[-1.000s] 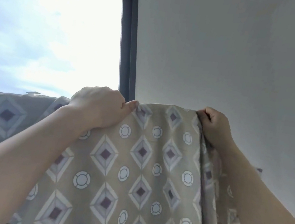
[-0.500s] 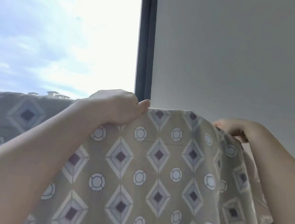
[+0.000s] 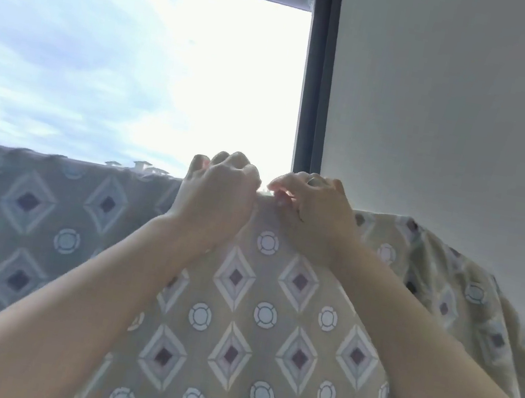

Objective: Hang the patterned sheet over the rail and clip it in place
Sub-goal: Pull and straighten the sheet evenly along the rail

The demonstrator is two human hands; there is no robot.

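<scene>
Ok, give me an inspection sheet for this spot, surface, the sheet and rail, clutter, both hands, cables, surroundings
Surface: nothing seen; no table or floor in view.
Job's things: patterned sheet draped over a high edge, top fold level on the left, sagging at the right end; the rail itself is hidden under it; no clip can be made out.
Clutter: nothing seen.
Grippers: left hand and right hand side by side at the top fold, fingers curled on the cloth.
Cables: nothing seen.
Surroundings: window with cloudy sky, dark frame, plain wall.

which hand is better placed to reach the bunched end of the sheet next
Right, probably. The right hand sits nearer the bunched end of the sheet; the left hand is farther and would have to cross it.
</scene>
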